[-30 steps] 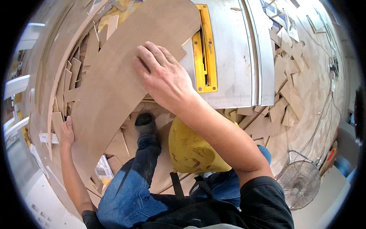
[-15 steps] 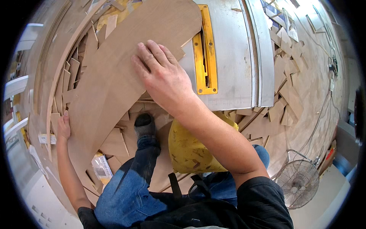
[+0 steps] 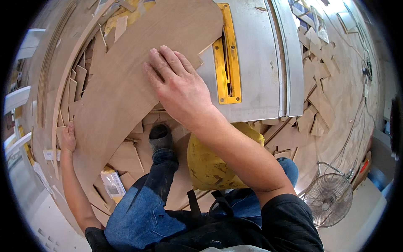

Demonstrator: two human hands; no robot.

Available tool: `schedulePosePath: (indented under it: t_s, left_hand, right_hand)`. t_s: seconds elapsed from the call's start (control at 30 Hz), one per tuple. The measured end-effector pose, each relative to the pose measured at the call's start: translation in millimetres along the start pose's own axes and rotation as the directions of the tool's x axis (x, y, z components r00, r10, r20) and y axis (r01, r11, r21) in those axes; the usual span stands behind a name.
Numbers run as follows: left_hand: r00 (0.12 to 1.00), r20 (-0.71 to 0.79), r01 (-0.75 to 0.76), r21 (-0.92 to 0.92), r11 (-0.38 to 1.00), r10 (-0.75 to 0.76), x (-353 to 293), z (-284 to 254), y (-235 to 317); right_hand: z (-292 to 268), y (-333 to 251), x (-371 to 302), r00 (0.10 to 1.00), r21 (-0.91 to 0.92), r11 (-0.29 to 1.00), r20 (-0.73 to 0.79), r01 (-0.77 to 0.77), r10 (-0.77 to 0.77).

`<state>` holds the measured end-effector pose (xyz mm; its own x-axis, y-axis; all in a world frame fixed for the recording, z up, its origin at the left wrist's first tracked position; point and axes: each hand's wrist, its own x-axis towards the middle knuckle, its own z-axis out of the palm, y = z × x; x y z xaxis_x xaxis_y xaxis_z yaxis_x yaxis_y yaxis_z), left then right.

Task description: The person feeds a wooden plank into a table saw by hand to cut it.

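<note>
A large brown wooden board [image 3: 121, 84] with a curved outline stretches from the lower left up to the metal saw table [image 3: 256, 54]. Its rounded far end lies beside the yellow slotted insert [image 3: 228, 50], partly over the insert's edge. My left hand [image 3: 68, 137] grips the board's left edge, thumb on top and the other fingers mostly hidden beneath. On the upper face my right hand [image 3: 178, 80] rests palm down with its fingers stretched out. A small stepped corner of the board shows just right of those fingers. Whether a blade stands in the slot is hard to tell.
Wooden offcuts [image 3: 319, 105] lie heaped on both sides of the saw table. Below its front edge sits a yellow sack-like thing [image 3: 214, 164]. A wire-caged fan [image 3: 328, 200] stands at the lower right, near cables [image 3: 357, 126]. My foot [image 3: 160, 136] rests among scraps.
The view has shifted very slightly. Both hands keep their places on the board, and any movement of the board itself is too small to make out.
</note>
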<state>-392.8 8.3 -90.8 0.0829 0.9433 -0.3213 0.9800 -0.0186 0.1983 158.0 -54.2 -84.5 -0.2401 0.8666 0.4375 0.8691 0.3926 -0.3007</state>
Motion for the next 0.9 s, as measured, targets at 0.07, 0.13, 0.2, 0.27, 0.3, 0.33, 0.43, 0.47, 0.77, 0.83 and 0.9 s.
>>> schedulePosePath:
  t_s: [0.07, 0.13, 0.2, 0.27, 0.3, 0.33, 0.43, 0.47, 0.77, 0.83, 0.9]
  left_hand:
    - [0.995, -0.092, -0.047, -0.018, 0.999, 0.045, 0, 4, 2]
    - [0.996, -0.084, -0.042, -0.011, 0.999, 0.040, 4, 3, 4]
    - [1.000, 0.024, 0.018, 0.030, 0.999, -0.019, 10, -8, -2]
    - [0.998, -0.050, -0.043, -0.002, 0.999, 0.043, 12, -5, -5]
    - [0.995, -0.076, -0.061, -0.006, 0.998, 0.061, 13, -3, -10]
    - [0.992, -0.102, -0.081, -0.009, 0.997, 0.079, 14, -1, -13]
    - [0.984, -0.126, -0.134, -0.031, 0.990, 0.130, 20, 2, -11]
    - [0.981, -0.128, -0.147, -0.017, 0.989, 0.143, 21, 1, -17]
    - [0.967, -0.202, -0.165, -0.031, 0.986, 0.155, 34, 5, -23]
    - [0.956, -0.228, -0.200, -0.051, 0.978, 0.184, 35, 5, -23]
    - [0.984, -0.087, -0.157, -0.038, 0.987, 0.153, 42, -10, -19]
  right_hand:
    - [0, -1, 0, 1.000, -0.003, 1.000, -0.001, -0.001, 0.001]
    - [2, -1, 0, 1.000, -0.024, 1.000, -0.007, -0.006, 0.006]
    - [1, -5, 0, 0.998, -0.001, 0.999, 0.040, -0.047, 0.047]
    - [-2, -7, 1, 0.995, 0.013, 0.997, 0.072, -0.071, 0.070]
    - [-3, -7, 1, 0.995, 0.014, 0.997, 0.069, -0.071, 0.070]
    - [-3, -7, 1, 0.995, 0.014, 0.997, 0.067, -0.070, 0.069]
    - [-2, -8, 0, 0.997, -0.003, 0.998, 0.048, -0.065, 0.065]
    - [-2, -9, 0, 0.997, -0.006, 0.998, 0.040, -0.062, 0.062]
    - [1, -13, 0, 0.997, -0.005, 0.998, 0.035, -0.065, 0.065]
    - [0, -13, 1, 0.997, -0.003, 0.998, 0.032, -0.064, 0.065]
    - [-1, -12, 2, 0.997, -0.010, 0.998, 0.032, -0.064, 0.064]
